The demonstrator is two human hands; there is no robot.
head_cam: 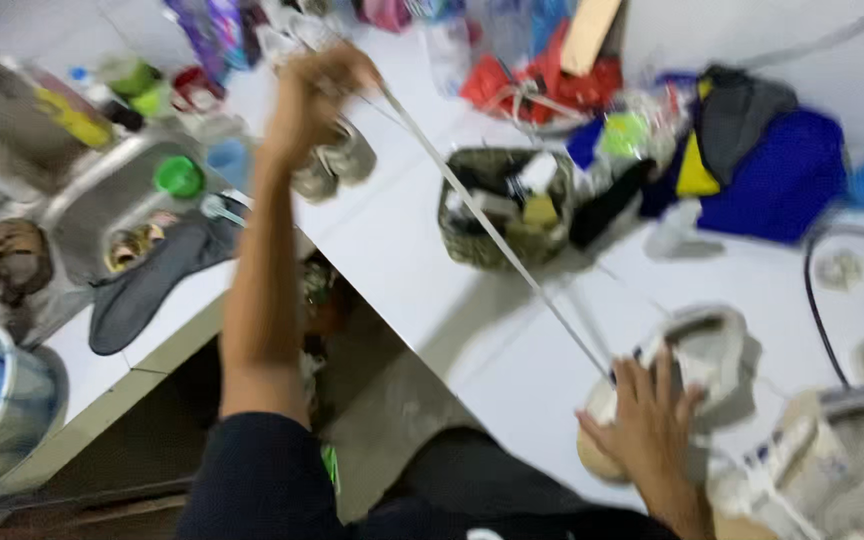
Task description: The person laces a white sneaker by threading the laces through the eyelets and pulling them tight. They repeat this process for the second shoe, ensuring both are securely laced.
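— While the left hand (317, 90) is raised high over the white surface (402, 250), what has it got hold of?

— It is closed around one end of a long white shoelace (492, 230), which runs taut and slanting down to the right. The picture is blurred there, so the exact finger grip cannot be told.

— And the other end?

— It reaches the pale sneaker (682, 370) lying on the surface near the lower right. The right hand (647, 425) rests on that sneaker with its fingers spread, pressing it down rather than gripping it.

— Is there a second shoe?

— Yes, another pale sneaker (842, 460) lies just beside it at the lower right corner, with loose laces over its side.

— What else is around?

— A camouflage-patterned pouch (502, 210) with small items in it sits under the lace, near the middle. Behind it is a heap of clothes, blue cloth (782, 180) and red cloth (542, 80) among them. To the left is a metal sink (112, 200) with a green cup (180, 176) in it and a dark grey insole (152, 285) lying over its edge. A black cable (814, 300) curves along the right side.
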